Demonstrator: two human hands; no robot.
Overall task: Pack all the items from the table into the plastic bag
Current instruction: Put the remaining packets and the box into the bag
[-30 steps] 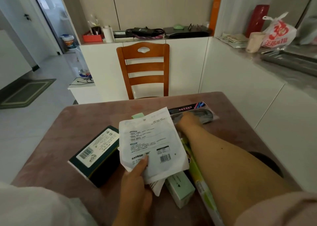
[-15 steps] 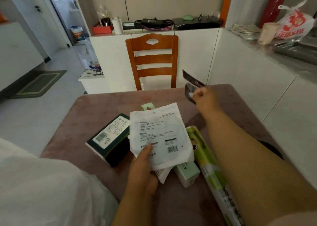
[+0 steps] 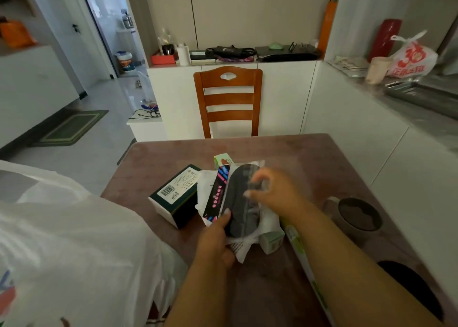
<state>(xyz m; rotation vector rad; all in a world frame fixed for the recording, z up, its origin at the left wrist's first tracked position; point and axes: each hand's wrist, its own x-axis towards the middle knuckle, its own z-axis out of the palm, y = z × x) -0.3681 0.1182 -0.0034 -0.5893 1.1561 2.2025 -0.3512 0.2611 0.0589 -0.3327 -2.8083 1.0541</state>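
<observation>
Pinkish tabletop point(image 3: 285, 158) holds a dark green box point(image 3: 177, 195) beside the held stack. Left hand point(image 3: 218, 240) grips white packets point(image 3: 205, 185) with its thumb across a clear-wrapped dark item point(image 3: 241, 202); right hand point(image 3: 275, 190), blurred, seems to pinch that item's edge.

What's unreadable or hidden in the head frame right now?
- Right hand: motion-blurred, grip on the dark packet unclear.
- White packet: mostly covered by the dark packet.
- Green roll: hidden under the right forearm.
- Plastic bag: cut by the left edge, opening unseen.
</observation>
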